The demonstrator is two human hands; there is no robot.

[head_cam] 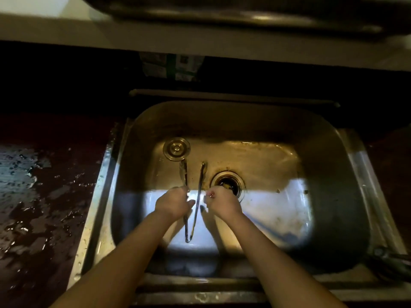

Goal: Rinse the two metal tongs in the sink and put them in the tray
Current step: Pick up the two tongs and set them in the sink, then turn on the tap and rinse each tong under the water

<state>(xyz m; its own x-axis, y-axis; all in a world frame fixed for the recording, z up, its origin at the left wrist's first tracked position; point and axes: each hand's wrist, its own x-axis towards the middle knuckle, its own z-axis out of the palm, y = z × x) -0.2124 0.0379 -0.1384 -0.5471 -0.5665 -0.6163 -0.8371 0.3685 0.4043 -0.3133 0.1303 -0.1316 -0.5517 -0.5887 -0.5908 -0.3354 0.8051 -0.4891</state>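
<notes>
One pair of tongs is splayed open over the sink, left hand gripping one arm, right hand curled beside the other, grip unclear. Wet metal could easily slip toward the drain. No water, tray or second pair visible.

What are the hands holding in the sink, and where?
Metal tongs. The left hand grips one arm near its middle; the right hand is at the other arm, grip unclear.
</notes>
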